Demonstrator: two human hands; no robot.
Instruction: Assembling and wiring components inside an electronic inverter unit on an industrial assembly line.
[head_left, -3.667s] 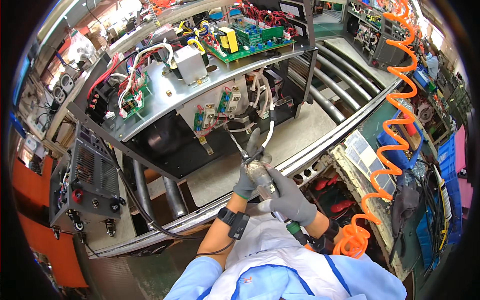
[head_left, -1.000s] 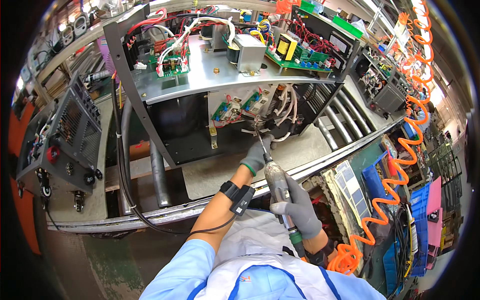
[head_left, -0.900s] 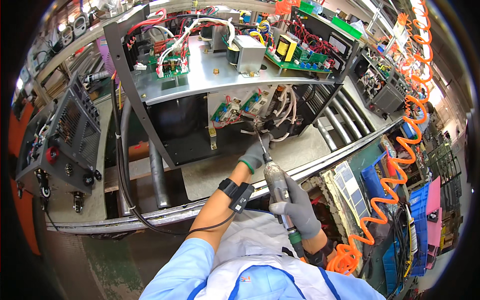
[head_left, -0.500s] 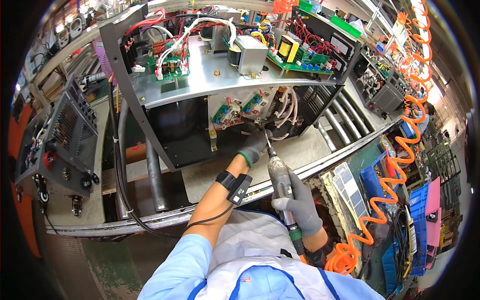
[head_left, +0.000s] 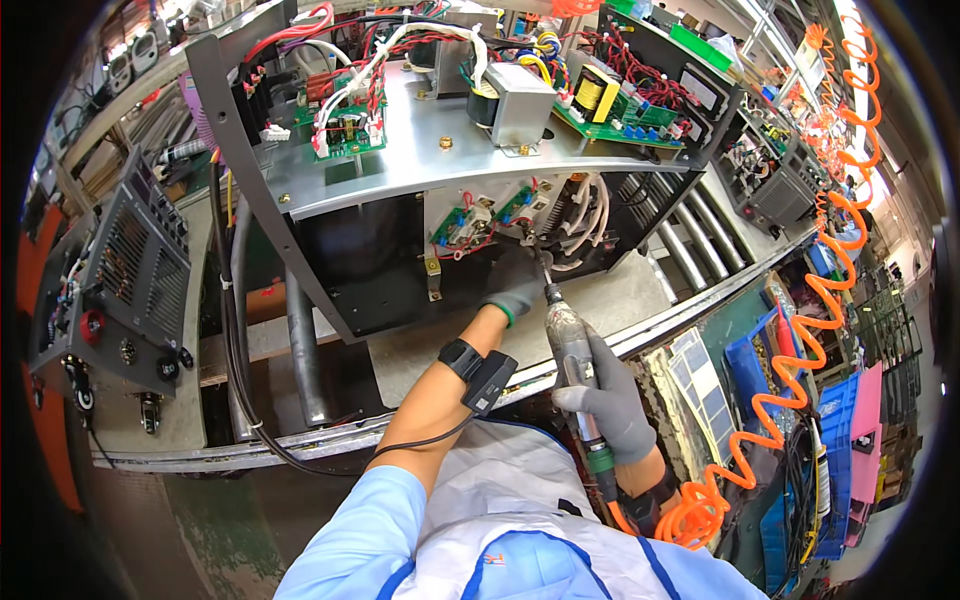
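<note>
My right hand [head_left: 617,400], in a grey glove, is wrapped round an air screwdriver [head_left: 572,345] with a worn metal body and a long thin bit. The bit points up into the lower bay of an open equipment chassis [head_left: 360,245]. My left hand [head_left: 520,283], gloved too, reaches into that bay beside the bit, its fingers bent close to the tip. What they pinch there is too dark to make out. Just above are small green circuit boards [head_left: 453,228] on a metal plate, with pale looped cables [head_left: 590,225] to their right.
On the chassis's upper shelf sit a transformer [head_left: 520,110], circuit boards and wire bundles. Another grey unit [head_left: 135,280] stands at left. An orange coiled hose [head_left: 765,410] hangs at right, near blue bins [head_left: 750,350]. Conveyor rollers [head_left: 700,240] run beneath the chassis.
The chassis appears slightly further right in the picture. Both hands and the screwdriver have shifted a little to the right with it, the bit still pointing into the lower bay.
</note>
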